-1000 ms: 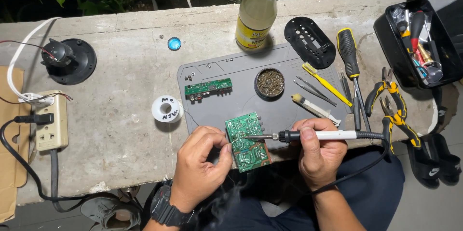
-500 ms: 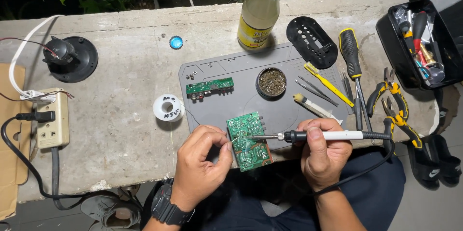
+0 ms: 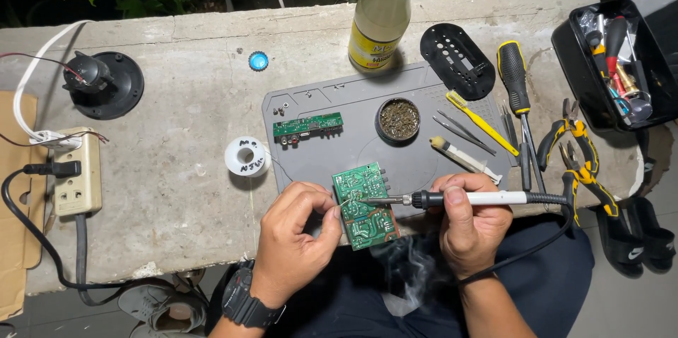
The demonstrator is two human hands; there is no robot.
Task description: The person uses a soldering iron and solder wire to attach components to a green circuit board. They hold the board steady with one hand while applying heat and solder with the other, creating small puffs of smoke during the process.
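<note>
While my right hand (image 3: 472, 228) grips the white-handled soldering iron (image 3: 466, 199) with its tip on the green rectangular circuit board (image 3: 364, 205), my left hand (image 3: 300, 228) pinches thin solder wire at 9 o'clock of the joint. I should feed sparingly and keep the tip steady. Board sits at 6 o'clock on the matte grey silicone mat (image 3: 339, 98); smoke rises.
</note>
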